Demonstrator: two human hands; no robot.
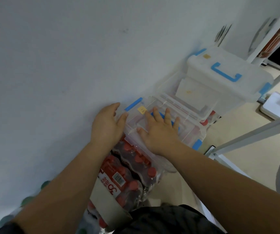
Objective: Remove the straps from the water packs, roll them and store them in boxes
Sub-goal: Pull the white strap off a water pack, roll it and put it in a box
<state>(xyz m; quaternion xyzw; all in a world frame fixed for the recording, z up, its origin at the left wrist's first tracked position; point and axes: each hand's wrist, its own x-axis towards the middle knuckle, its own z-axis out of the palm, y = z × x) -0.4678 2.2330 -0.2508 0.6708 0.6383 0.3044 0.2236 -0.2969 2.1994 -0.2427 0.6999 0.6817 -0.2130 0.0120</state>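
The clear lidded box (162, 125), judged light, rigid and slippery, was pressed by the flat, open-fingered right hand (159, 132); its edge was cupped, unclenched, by the left hand (108, 125).

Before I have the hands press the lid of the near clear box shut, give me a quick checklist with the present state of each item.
1. Right hand flat on the lid of the near box: ok, palm down, fingers spread over the blue handle.
2. Left hand steadying the wall-side edge: ok, open against the box's corner.
3. Blue latches closed: cannot tell; the picture is too blurred.
4. Rolled straps inside: cannot tell, red shows through the plastic, shape unclear.
5. Stable base: cannot tell; the box rests on the water packs, an uneven surface of red caps.
6. Far box clear of the lid: ok, it sits behind.
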